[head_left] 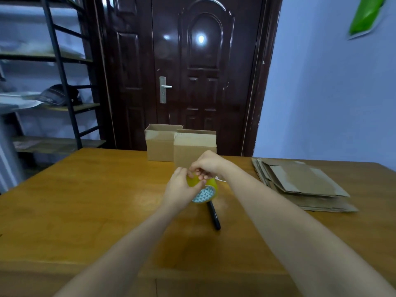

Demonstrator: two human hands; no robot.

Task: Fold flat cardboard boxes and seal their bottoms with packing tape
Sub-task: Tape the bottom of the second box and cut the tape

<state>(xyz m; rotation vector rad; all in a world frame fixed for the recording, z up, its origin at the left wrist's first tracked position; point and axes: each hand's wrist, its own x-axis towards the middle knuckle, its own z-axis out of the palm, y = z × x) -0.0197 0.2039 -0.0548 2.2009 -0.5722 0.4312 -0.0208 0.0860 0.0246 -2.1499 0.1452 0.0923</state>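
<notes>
Step in hand, by my read: finding the free end of the tape, prep for sealing. Left hand (179,186) has a curled grip round the packing tape roll (204,190), held just above the table (85,200) mid-centre. Right hand (206,165) sits on top, fingertips bent and picking at the roll's outer wrap; prob. pinching the tape edge, but blur hides it. Roll's core axis tilts toward the camera and right, patterned core face showing. Black marker (214,215) lies under it, long axis running near-to-far. Next needs: peel a strip, bring an unsealed box over. Two folded boxes (194,146) stand at the far edge; flat cardboard stack (300,185) lies to the right.
</notes>
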